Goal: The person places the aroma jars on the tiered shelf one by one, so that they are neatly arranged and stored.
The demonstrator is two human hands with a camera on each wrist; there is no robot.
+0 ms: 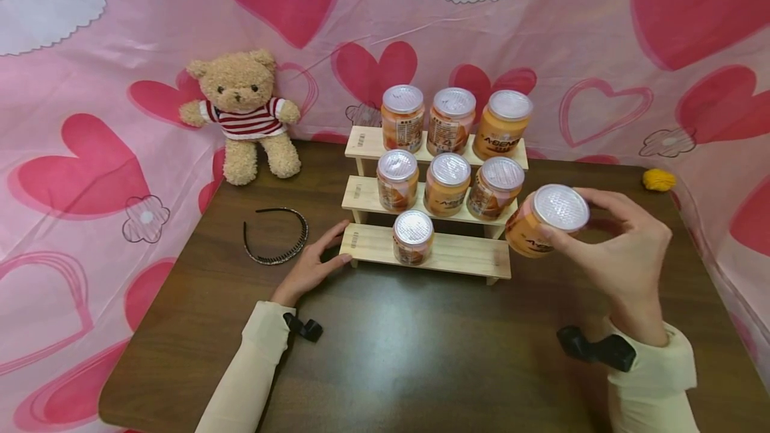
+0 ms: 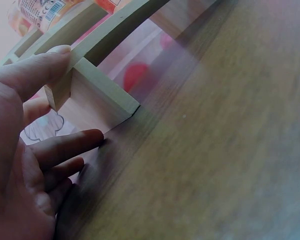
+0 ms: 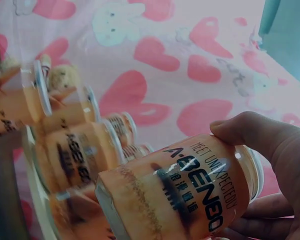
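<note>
My right hand (image 1: pixel 628 246) grips an orange jar (image 1: pixel 526 236) with a silver lid, held tilted just right of a three-step wooden rack (image 1: pixel 460 252). Its printed label faces the camera in the right wrist view, thumb on one side and fingers on the other. At the left end of the lowest step, my left hand (image 1: pixel 309 272) pinches the board between thumb and forefinger; the left wrist view shows its other fingers stretched out below. A single jar (image 1: pixel 412 249) stands on this lowest step. Three jars fill the middle step, such as this jar (image 1: pixel 446 196), and three the top step.
A teddy bear (image 1: pixel 246 112) in a striped shirt sits at the back left against the pink heart-patterned cloth (image 1: pixel 457 32). A dark headband (image 1: pixel 301 239) lies left of the rack. Yellow yarn (image 1: pixel 658 180) rests at the back right of the brown table (image 1: pixel 385 366).
</note>
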